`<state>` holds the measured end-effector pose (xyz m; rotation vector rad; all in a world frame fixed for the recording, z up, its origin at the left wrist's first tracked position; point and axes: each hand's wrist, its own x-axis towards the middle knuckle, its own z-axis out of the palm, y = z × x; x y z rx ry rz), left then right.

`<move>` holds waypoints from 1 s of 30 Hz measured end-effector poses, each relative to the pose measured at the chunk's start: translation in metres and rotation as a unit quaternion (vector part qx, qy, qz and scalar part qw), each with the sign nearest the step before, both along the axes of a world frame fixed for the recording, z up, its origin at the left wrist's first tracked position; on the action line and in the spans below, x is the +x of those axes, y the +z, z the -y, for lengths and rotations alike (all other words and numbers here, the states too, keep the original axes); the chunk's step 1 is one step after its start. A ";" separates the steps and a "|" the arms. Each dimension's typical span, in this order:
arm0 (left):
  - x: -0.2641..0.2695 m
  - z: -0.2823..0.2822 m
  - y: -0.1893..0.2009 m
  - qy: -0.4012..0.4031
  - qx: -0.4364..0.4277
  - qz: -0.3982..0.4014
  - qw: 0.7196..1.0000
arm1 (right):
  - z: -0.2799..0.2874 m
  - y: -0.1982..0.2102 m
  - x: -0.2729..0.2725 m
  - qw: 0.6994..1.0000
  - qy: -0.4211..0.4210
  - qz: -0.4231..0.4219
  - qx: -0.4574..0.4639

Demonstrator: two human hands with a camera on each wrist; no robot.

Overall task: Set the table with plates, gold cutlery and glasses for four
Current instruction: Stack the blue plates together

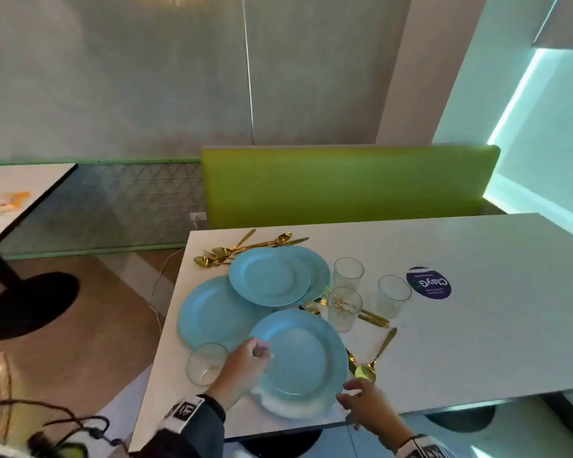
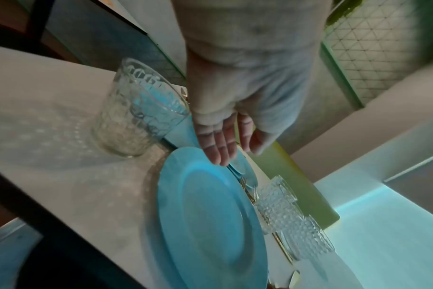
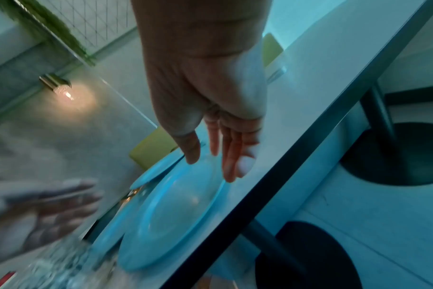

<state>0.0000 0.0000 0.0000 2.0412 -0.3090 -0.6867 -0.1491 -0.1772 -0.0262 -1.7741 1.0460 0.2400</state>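
Observation:
Several blue plates lie overlapping on the white table (image 1: 477, 325). The nearest plate (image 1: 306, 353) (image 2: 210, 224) (image 3: 181, 215) sits by the front edge. My left hand (image 1: 257, 353) (image 2: 235, 154) is at its left rim with fingers straight and thumb apart, gripping nothing. My right hand (image 1: 351, 393) (image 3: 210, 166) hovers open at its right front rim. A clear glass (image 1: 207, 363) (image 2: 139, 109) stands just left of my left hand. Three more glasses (image 1: 344, 309) stand behind the plate. Gold cutlery (image 1: 245, 249) is piled at the back, and a gold spoon (image 1: 374, 361) lies right of the plate.
Gold forks and knives (image 1: 371, 319) lie under and beside the glasses. A round blue sticker (image 1: 429, 282) is on the table. A green bench back (image 1: 344, 183) stands behind it, and another table (image 1: 14, 196) is at the far left. Cables (image 1: 47, 424) lie at the lower left.

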 end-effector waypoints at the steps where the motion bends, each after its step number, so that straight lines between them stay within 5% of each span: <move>1: 0.004 0.003 -0.005 0.027 0.001 0.009 1.000 | -0.005 -0.008 0.006 1.000 -0.009 -0.003 0.017; 13: 0.019 0.019 -0.009 0.060 0.083 -0.020 0.995 | -0.014 -0.027 0.014 0.969 -0.198 0.064 0.135; 24: 0.043 0.031 0.031 0.063 0.053 0.036 0.996 | 0.007 0.031 0.021 0.966 -0.061 0.176 0.178; 30: 0.096 0.025 0.055 0.180 0.125 0.083 0.972 | 0.018 0.088 0.070 0.950 -0.020 0.264 0.168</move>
